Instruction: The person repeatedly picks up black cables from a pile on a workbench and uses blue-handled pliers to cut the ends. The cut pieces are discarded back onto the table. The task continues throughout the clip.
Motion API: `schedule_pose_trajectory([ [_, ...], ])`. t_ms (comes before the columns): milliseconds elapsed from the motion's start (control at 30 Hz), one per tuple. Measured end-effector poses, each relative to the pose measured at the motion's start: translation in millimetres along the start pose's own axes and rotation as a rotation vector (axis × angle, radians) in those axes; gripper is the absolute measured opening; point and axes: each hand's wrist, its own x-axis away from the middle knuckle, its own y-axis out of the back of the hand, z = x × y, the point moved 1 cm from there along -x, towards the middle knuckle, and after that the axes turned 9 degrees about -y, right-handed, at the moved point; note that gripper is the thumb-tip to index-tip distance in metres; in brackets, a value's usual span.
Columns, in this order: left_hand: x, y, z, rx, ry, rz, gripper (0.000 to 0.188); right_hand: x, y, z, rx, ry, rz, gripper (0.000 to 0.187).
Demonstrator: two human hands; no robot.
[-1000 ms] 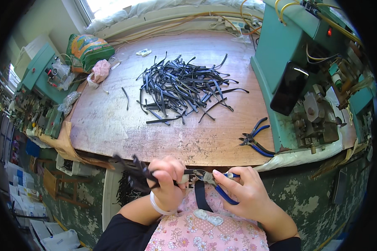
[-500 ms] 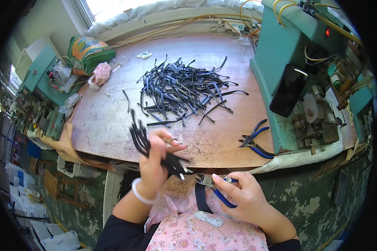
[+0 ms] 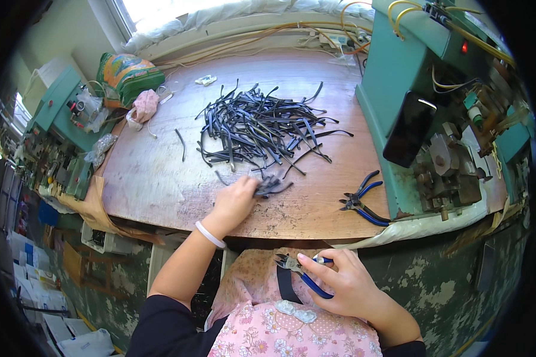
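Observation:
My left hand (image 3: 237, 201) reaches over the table's near part, fingers closed around a small bunch of dark eyeglass temples (image 3: 273, 186). The bunch is partly smeared by motion and lies low over the wood, just in front of a large heap of black temples (image 3: 250, 128). Held above my lap, near the table's front edge, is a pair of diagonal cutters (image 3: 307, 277) with blue handles, in my right hand (image 3: 348, 282). Their jaws point left. A single loose temple (image 3: 180, 144) rests left of the heap.
Another pair of blue-handled cutters (image 3: 363, 199) lies at the table's right. A green machine (image 3: 375, 77) with a black phone (image 3: 410, 128) on it stands beyond. At left are a second green machine (image 3: 59, 104), a colourful bag (image 3: 128, 77) and a pink bundle (image 3: 144, 106).
My left hand has moved forward from beside the cutters to the table, carrying the temples toward the heap. My right hand stays nearly still with the cutters.

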Motion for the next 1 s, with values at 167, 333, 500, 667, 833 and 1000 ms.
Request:
schedule_pose_trajectory([
  [167,-5.2,22.9,-17.6,0.011,0.001,-0.009,0.025,1.9,4.2,1.7,-0.001,-0.010,0.014,0.058],
  [333,-9.3,61.6,-47.7,1.411,0.443,-0.206,0.032,-1.4,5.7,-3.7,-0.008,-0.059,-0.068,0.058],
  [500,-2.7,68.7,-76.5,1.897,0.352,-0.127,0.045,-9.3,5.6,0.6,0.141,0.036,-0.109,0.057],
  [667,-3.2,71.0,-84.6,1.927,0.369,-0.097,0.047,-11.3,11.0,7.8,0.239,0.081,-0.077,0.060],
  [833,-3.3,72.3,-88.4,1.972,0.325,-0.105,0.047,-10.5,10.9,3.9,0.212,0.086,-0.068,0.062],
  [1000,15.5,71.3,-120.4,1.582,0.142,-0.776,0.047,-6.7,11.6,-4.1,0.084,0.014,-0.015,0.063],
])
